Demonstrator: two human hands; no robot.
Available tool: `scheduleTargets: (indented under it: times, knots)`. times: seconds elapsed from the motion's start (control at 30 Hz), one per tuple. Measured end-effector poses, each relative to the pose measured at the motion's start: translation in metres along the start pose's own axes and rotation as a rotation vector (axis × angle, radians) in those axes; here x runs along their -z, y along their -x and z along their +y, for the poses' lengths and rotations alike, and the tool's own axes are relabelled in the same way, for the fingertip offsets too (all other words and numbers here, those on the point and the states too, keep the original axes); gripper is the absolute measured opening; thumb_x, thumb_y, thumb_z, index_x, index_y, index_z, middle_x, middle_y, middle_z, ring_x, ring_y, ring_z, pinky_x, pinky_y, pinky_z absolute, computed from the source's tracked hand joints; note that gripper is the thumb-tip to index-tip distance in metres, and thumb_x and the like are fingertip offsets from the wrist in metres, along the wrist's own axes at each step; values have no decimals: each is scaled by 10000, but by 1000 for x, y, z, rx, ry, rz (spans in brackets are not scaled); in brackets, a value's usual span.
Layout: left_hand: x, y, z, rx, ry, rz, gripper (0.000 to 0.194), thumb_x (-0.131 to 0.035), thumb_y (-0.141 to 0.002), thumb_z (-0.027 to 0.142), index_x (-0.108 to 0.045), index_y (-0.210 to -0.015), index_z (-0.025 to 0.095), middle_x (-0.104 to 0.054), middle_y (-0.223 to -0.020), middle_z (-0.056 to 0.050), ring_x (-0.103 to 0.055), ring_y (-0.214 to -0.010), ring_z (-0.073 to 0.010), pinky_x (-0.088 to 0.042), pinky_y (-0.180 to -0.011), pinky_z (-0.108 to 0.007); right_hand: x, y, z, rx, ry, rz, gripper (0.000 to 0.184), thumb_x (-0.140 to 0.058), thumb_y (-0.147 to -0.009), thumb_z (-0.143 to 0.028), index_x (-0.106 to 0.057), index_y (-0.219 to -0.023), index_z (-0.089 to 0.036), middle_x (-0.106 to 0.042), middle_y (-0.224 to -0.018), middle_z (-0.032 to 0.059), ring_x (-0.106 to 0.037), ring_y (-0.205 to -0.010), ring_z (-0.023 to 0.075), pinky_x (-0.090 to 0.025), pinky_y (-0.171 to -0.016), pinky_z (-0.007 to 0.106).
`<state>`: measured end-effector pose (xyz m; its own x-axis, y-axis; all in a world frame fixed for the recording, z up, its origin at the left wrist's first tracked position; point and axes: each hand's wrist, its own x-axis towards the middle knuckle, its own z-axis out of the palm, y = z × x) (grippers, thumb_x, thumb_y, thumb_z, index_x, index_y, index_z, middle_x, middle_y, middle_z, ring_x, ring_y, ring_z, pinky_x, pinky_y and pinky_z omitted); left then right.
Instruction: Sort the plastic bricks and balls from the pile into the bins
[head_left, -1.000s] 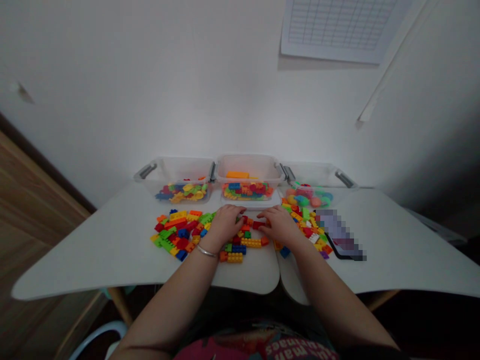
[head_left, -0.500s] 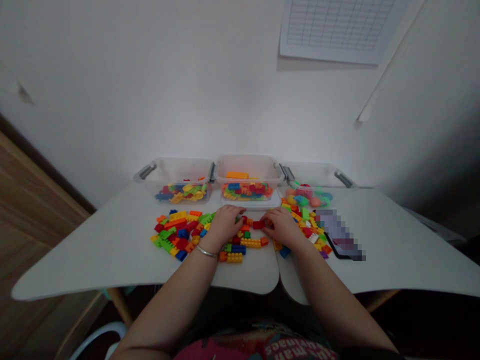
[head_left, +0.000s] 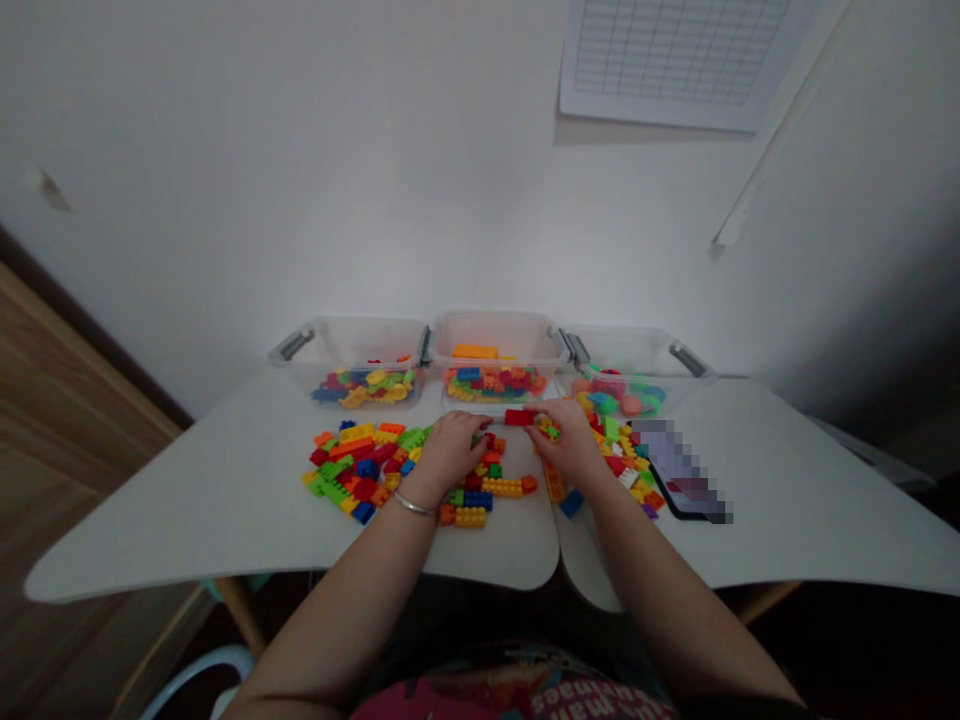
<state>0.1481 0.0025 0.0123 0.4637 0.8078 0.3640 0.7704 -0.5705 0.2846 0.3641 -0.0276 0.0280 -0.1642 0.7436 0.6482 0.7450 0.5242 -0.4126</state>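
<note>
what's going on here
A person is handling loose, multicoloured plastic building bricks on a white table with both bare hands. The right hand is at a red rectangular plastic brick, though whether it grips it is hard to tell. The left hand, with a silver-coloured bangle on its wrist, rests over the bricks. Three clear plastic tubs with grey handles stand behind, holding more pieces.

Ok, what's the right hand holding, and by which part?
It seems to be a red toy brick, pinched at its right end by the fingertips of the right hand; the fingers partly hide the grip.
</note>
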Motion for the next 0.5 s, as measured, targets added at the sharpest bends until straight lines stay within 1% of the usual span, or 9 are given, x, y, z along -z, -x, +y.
scheduleTargets:
  times: [0.1,0.2,0.3,0.37,0.5]
  knots:
    - [1,0,1,3,1,-3,307,-544,-898,262,-674,-1154,154,-710,-1109,-116,-631,-1049,-246,-482,-980,-404,5,-17,-4,7,-10,154,217,-632,-843,-286,-688,-1046,-231,-718,-1031,74,-620,-1000,253,-450,-930,431]
    - [2,0,2,17,7,-2,309,-556,-892,257,-671,-1160,155,-710,-1112,-114,-629,-1052,-243,-481,-983,-399,7,-40,-3,-7,-20,260,204,-660,-824,-309,-690,-1007,-225,-717,-1010,68,-607,-998,253,-442,-938,427]
    - [2,0,2,34,5,-13,308,-561,-892,263,-673,-1159,157,-712,-1102,-110,-626,-1055,-243,-477,-984,-397,5,-61,2,-89,-23,342,219,-668,-810,-303,-696,-1002,-201,-709,-989,80,-592,-989,254,-442,-924,418]
    - [2,0,2,38,6,-17,307,-559,-893,266,-677,-1155,158,-713,-1099,-108,-625,-1059,-246,-473,-989,-400,1,-72,6,-183,-18,347,245,-666,-803,-302,-702,-1016,-187,-709,-981,87,-590,-972,255,-446,-903,410]
    - [2,0,2,35,2,-25,312,-562,-885,253,-676,-1160,161,-711,-1112,-105,-618,-1071,-248,-470,-993,-402,-4,-86,10,-349,5,241,287,-657,-813,-361,-713,-1039,-194,-728,-975,79,-600,-967,260,-440,-886,395]
